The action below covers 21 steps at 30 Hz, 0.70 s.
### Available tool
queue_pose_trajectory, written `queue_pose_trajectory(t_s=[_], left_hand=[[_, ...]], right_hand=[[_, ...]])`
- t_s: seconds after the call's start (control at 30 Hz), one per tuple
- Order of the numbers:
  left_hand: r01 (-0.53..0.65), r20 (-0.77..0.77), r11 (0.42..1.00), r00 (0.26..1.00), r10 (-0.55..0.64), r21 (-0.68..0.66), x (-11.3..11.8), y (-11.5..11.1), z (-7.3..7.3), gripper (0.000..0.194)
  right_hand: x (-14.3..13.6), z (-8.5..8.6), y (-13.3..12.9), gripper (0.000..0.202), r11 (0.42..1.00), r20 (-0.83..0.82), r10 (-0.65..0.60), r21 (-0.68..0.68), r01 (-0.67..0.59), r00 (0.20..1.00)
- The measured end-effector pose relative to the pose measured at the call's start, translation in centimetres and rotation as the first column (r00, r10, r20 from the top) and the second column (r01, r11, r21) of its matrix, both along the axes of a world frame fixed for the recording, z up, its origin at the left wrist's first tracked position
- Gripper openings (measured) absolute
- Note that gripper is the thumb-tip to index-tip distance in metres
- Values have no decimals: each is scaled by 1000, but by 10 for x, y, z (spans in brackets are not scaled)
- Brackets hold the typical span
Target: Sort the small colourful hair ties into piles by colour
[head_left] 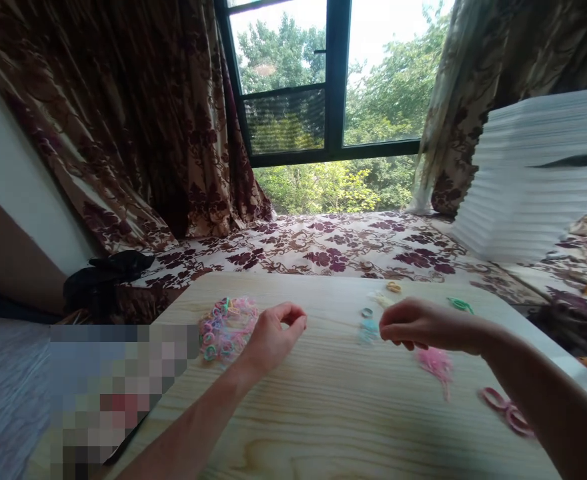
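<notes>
My left hand (276,331) hovers at the right edge of a mixed pile of small coloured elastic hair bands (226,327), thumb and fingertips pinched together. Whatever lies in that pinch, if anything, is too small to make out. Over the right half of the table, my right hand (413,323) is closed with its fingers pointing down. Just left of its fingertips sit light blue bands (367,331) and a grey-green band (367,312). Pink bands (436,365) lie beneath the hand, partly covered by it. What the right fingers hold is hidden.
Yellow bands (393,287), pale cream bands (381,300) and green bands (460,305) lie toward the table's (293,413) back. Larger pink hair ties (518,421) are by my right forearm. A blurred-out flat object (123,393) covers the left edge. White foam sheeting (533,200) stands back right.
</notes>
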<state>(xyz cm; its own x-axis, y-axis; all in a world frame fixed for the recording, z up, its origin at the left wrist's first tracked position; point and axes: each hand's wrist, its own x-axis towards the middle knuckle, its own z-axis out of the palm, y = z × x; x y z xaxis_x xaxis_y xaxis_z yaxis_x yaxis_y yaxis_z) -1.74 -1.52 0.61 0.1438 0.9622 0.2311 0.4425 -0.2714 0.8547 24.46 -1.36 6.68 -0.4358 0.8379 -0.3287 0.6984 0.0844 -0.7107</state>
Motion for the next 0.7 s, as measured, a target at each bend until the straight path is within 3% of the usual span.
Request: queue_pose_trajectory(t_s=[0.23, 0.4, 0.7], left_hand=[[-19, -32, 1000, 999, 20, 6, -6, 4, 0, 16], [-31, -17, 1000, 999, 31, 3, -9, 7, -1, 16], [-41, -12, 999, 999, 41, 7, -11, 11, -4, 18]], right_hand=[[44, 8, 3, 20, 993, 215, -118, 9, 119, 969], [69, 3, 3, 16, 979, 327, -202, 39, 200, 923], [68, -11, 6, 10, 973, 426, -201, -19, 231, 882]])
